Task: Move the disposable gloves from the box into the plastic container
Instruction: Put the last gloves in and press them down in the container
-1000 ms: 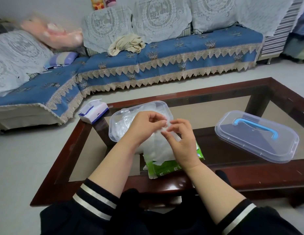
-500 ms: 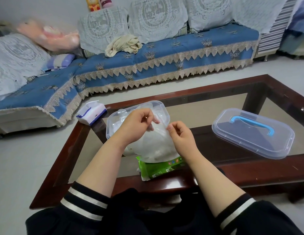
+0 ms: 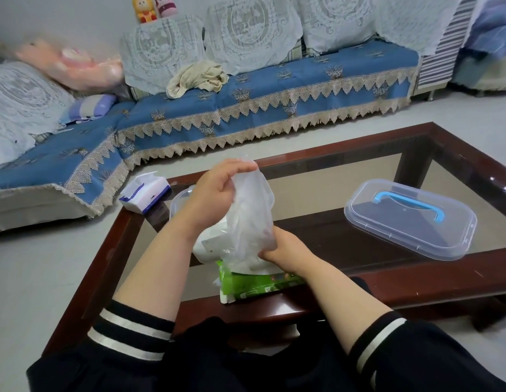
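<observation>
Left hand [image 3: 218,193] pinches the gloves' [image 3: 250,219] top; right hand [image 3: 285,247] grips below. Lift clear of the box [image 3: 254,284], then lower into the far-left container [image 3: 177,200].

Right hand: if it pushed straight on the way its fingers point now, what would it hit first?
The right hand points left into the clear gloves it grips. Beyond them probably the plastic container, though depth is unclear.
</observation>
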Demonstrator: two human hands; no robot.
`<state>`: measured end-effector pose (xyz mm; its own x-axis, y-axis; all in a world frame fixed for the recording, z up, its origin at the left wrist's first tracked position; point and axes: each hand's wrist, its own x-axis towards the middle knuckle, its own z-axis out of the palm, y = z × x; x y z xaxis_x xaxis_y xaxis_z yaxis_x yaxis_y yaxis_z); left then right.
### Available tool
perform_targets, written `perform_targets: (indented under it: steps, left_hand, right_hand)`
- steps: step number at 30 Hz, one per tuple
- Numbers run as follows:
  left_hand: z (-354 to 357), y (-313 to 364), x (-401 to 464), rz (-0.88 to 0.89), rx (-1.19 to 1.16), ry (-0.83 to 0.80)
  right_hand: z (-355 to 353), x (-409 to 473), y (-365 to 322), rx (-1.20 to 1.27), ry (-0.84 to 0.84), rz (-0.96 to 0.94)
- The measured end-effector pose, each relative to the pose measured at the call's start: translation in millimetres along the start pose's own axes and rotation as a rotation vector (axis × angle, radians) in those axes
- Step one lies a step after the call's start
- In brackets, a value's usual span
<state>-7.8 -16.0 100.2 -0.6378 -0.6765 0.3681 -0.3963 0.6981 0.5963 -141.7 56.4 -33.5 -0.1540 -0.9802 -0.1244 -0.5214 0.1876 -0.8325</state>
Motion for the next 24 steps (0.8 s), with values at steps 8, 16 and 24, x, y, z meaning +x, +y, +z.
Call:
perform_targets:
  steps: [8,16,24]
  left_hand:
    - [-32,-11,7,-0.072,-0.160,0.275]
    - [-23,-63,-4,-0.384,-0.206,0.351]
    - [-4,-118,-18,-0.642,0.348,0.129]
  right_hand:
    - [-3,2,5,-0.044,0.024,0.017]
    - [1,6,11,-0.037,0.028,0.013]
    - [4,7,11,0.005,-0.001,0.007]
